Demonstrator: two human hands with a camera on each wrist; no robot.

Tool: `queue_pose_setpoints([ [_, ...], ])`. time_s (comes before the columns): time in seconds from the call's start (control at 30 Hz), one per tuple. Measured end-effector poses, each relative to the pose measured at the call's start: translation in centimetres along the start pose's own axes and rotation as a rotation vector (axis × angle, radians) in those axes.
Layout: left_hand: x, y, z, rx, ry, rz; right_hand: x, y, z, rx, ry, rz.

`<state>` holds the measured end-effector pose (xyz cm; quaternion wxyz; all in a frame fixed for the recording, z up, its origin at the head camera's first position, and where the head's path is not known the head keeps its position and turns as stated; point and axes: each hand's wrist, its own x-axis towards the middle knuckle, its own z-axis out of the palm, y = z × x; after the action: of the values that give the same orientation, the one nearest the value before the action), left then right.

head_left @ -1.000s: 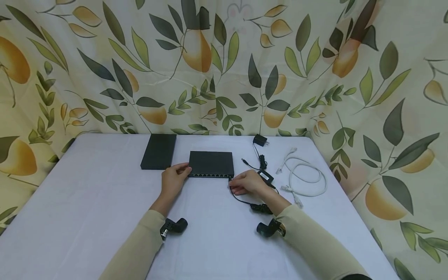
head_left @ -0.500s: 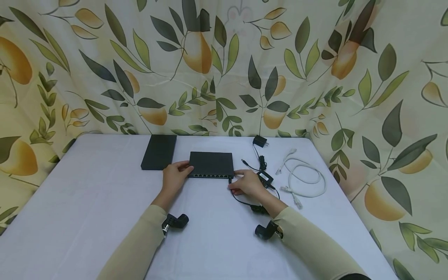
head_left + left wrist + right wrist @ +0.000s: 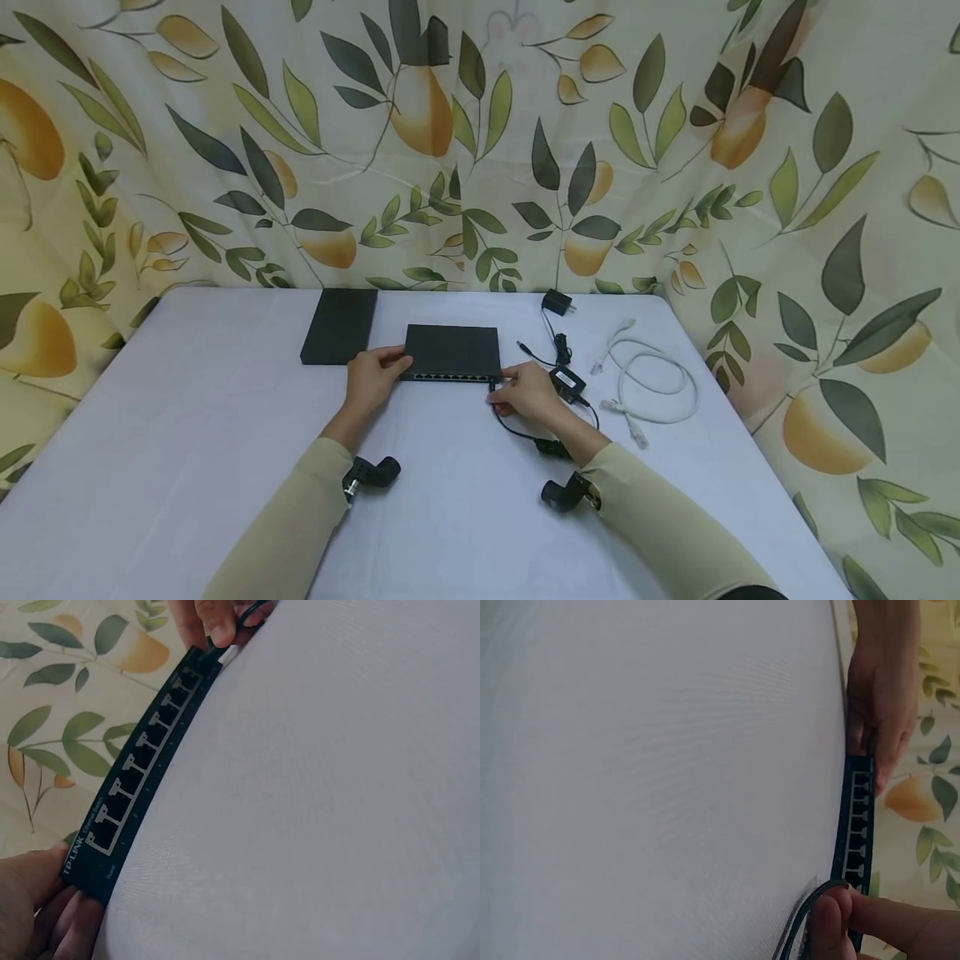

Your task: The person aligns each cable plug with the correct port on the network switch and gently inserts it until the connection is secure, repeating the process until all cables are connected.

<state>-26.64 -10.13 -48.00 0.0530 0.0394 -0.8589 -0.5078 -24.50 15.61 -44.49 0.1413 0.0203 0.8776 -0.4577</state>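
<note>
A black TP-LINK Ethernet switch (image 3: 452, 350) lies flat at mid-table, its row of ports facing the person. My left hand (image 3: 370, 381) grips its left front corner, thumb on top and fingers underneath in the left wrist view. At the right end of the port side, my right hand (image 3: 528, 393) pinches the plug end of a black power cable (image 3: 513, 430), which meets the switch's front face there. In the right wrist view the cable (image 3: 793, 919) loops away from the fingertips. How deep the plug sits is hidden by the fingers.
A flat black box (image 3: 340, 326) lies behind the left hand. To the right are a black power adapter brick (image 3: 567, 382), a wall plug (image 3: 557, 302), a loose barrel connector (image 3: 522, 345) and white network cables (image 3: 660, 387). A patterned curtain (image 3: 480, 167) hangs behind the table.
My right hand has shifted slightly left, its fingers closer against the switch's right end while still pinching the cable. The left hand and the switch stay almost where they were.
</note>
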Motion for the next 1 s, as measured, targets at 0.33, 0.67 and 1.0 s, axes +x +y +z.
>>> queue_pose_setpoints([
  [0.33, 0.05, -0.31, 0.35, -0.036, 0.010, 0.003, -0.28, -0.58, -0.17, -0.050, -0.012, 0.036],
  [0.67, 0.01, -0.33, 0.29, -0.057, -0.001, -0.009, -0.32, 0.01, -0.05, -0.083, -0.004, -0.032],
  [1.0, 0.17, -0.16, 0.14, -0.027, -0.004, -0.007, -0.32, -0.19, 0.02, -0.055, 0.014, -0.030],
])
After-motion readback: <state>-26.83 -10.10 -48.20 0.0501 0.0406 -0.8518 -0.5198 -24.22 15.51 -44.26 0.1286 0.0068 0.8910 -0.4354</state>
